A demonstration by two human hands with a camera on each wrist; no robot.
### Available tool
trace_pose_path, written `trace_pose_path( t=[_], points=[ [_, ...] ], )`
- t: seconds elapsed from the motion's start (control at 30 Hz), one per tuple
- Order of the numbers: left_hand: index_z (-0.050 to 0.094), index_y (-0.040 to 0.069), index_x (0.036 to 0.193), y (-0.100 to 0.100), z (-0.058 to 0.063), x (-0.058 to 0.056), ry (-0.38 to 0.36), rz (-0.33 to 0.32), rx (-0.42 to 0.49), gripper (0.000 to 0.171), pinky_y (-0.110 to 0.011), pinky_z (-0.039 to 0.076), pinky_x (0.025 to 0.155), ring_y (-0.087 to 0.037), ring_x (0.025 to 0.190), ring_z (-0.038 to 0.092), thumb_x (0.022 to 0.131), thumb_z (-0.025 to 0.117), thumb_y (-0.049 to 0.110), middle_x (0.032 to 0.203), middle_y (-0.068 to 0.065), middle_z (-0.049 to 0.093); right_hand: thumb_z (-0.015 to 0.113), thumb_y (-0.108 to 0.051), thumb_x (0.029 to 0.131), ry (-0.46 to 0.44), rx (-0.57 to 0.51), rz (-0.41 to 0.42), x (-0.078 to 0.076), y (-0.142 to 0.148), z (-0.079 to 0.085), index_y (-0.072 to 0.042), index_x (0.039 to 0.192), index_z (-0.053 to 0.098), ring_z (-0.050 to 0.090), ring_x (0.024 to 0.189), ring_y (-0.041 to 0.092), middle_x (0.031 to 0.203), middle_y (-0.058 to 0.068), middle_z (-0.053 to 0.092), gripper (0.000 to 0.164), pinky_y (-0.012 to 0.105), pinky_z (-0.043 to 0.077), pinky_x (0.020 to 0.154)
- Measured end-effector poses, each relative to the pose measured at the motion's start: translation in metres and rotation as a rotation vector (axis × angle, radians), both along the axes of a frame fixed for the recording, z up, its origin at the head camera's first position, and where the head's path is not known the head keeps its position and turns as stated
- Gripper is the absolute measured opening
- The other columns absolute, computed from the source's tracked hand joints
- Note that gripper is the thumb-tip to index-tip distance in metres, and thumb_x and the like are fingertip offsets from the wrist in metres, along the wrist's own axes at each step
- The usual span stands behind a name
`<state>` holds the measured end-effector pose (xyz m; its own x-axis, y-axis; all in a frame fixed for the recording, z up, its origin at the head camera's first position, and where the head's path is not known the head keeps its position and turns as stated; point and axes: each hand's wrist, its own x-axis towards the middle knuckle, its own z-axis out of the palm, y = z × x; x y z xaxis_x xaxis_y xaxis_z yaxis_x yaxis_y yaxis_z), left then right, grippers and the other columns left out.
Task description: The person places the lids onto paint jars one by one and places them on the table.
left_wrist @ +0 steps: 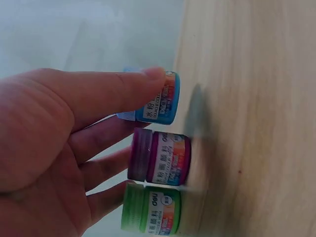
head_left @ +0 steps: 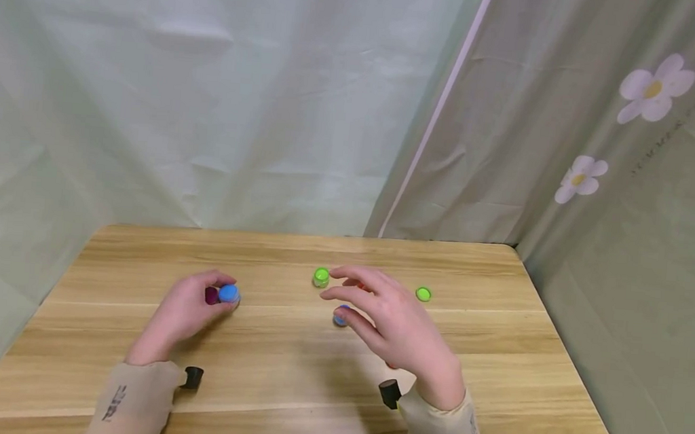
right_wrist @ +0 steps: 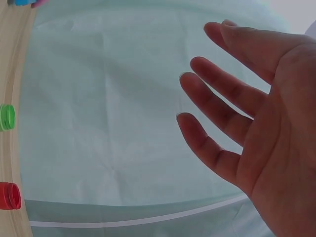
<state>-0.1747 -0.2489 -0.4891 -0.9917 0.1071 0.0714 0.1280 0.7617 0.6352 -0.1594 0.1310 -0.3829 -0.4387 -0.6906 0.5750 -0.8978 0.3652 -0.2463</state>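
My left hand (head_left: 187,308) pinches a small blue gouache paint jar (left_wrist: 170,101) between thumb and fingers, close over the table on the left. Just beside it in the left wrist view stand a purple paint jar (left_wrist: 171,159) and a green paint jar (left_wrist: 162,212), both lidded. My right hand (head_left: 403,320) hovers above the table, its fingers loosely bent and holding nothing. Below its fingertips lies a small blue item (head_left: 340,320), partly covered by the thumb. An uncapped green jar (head_left: 321,278) stands near its index finger. A red jar (right_wrist: 9,196), uncapped, is mostly hidden behind that hand in the head view.
A green lid (head_left: 424,294) lies on the wooden table (head_left: 273,381), to the right of the right hand. A bit of red (head_left: 391,365) peeks out by the right wrist. Black blocks (head_left: 390,393) sit at both cuffs. Pale curtains (head_left: 271,102) hang behind the table.
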Motion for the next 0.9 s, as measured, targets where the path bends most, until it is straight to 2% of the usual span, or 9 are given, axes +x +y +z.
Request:
trace_pose_path(
  t=[0.27, 0.5, 0.6, 0.7, 0.77, 0.83, 0.9],
  points=[
    [0.072, -0.002, 0.126, 0.0001, -0.0042, -0.0007, 0.017, -0.002, -0.056, 0.038, -0.062, 0.053, 0.095, -0.035, 0.101, 0.065, 0.093, 0.085, 0.011, 0.122, -0.023, 0.069, 0.074, -0.019, 0.104, -0.017, 0.017, -0.01, -0.0011, 0.0001, -0.0005, -0.02, 0.128, 0.073, 0.069, 0.116, 0.016, 0.148, 0.001, 0.06, 0.024, 0.033, 0.054, 0.094],
    [0.073, -0.002, 0.126, 0.0001, -0.0051, -0.0031, 0.026, -0.009, -0.086, 0.038, -0.071, 0.044, 0.105, -0.052, 0.122, 0.06, 0.092, 0.085, 0.011, 0.132, -0.032, 0.065, 0.073, -0.019, 0.104, -0.041, 0.022, -0.02, -0.0012, 0.0021, 0.0, -0.02, 0.129, 0.073, 0.069, 0.115, 0.017, 0.149, 0.001, 0.059, 0.025, 0.034, 0.055, 0.093],
    [0.073, -0.002, 0.125, -0.001, -0.0061, -0.0037, 0.038, -0.015, -0.09, 0.039, -0.069, 0.048, 0.102, -0.048, 0.116, 0.063, 0.091, 0.087, 0.011, 0.126, -0.028, 0.068, 0.073, -0.019, 0.104, -0.046, 0.021, -0.013, -0.0018, 0.0018, 0.0005, -0.02, 0.129, 0.073, 0.068, 0.12, 0.017, 0.147, 0.001, 0.061, 0.025, 0.034, 0.054, 0.096],
    [0.073, -0.002, 0.125, -0.0022, -0.0073, -0.0042, 0.048, -0.021, -0.091, 0.041, -0.063, 0.053, 0.095, -0.038, 0.103, 0.065, 0.089, 0.088, 0.011, 0.12, -0.023, 0.069, 0.074, -0.019, 0.103, -0.051, 0.024, -0.007, -0.0028, 0.0017, 0.0005, -0.02, 0.129, 0.073, 0.065, 0.127, 0.018, 0.144, 0.0, 0.062, 0.025, 0.035, 0.053, 0.101],
    [0.073, -0.002, 0.126, -0.0031, -0.0079, -0.0045, 0.05, -0.023, -0.092, 0.042, -0.064, 0.052, 0.095, -0.039, 0.104, 0.064, 0.089, 0.088, 0.012, 0.121, -0.024, 0.069, 0.075, -0.018, 0.102, -0.057, 0.027, -0.005, -0.0033, 0.0021, 0.0003, -0.019, 0.128, 0.074, 0.064, 0.13, 0.018, 0.143, 0.0, 0.063, 0.026, 0.035, 0.052, 0.103],
    [0.072, -0.002, 0.129, -0.0038, -0.0075, -0.0048, 0.044, -0.024, -0.087, 0.046, -0.068, 0.048, 0.101, -0.046, 0.116, 0.062, 0.089, 0.088, 0.012, 0.127, -0.027, 0.068, 0.076, -0.017, 0.102, -0.064, 0.031, -0.007, -0.0035, 0.0028, 0.0001, -0.019, 0.129, 0.074, 0.063, 0.131, 0.018, 0.143, 0.0, 0.063, 0.027, 0.035, 0.052, 0.104],
    [0.069, -0.002, 0.133, -0.0044, -0.0059, -0.0048, 0.035, -0.024, -0.076, 0.05, -0.073, 0.041, 0.107, -0.054, 0.132, 0.053, 0.089, 0.088, 0.012, 0.134, -0.03, 0.064, 0.076, -0.016, 0.102, -0.072, 0.033, -0.008, -0.0038, 0.0037, 0.0, -0.02, 0.129, 0.073, 0.063, 0.131, 0.017, 0.143, 0.0, 0.063, 0.028, 0.034, 0.052, 0.103]
  ],
)
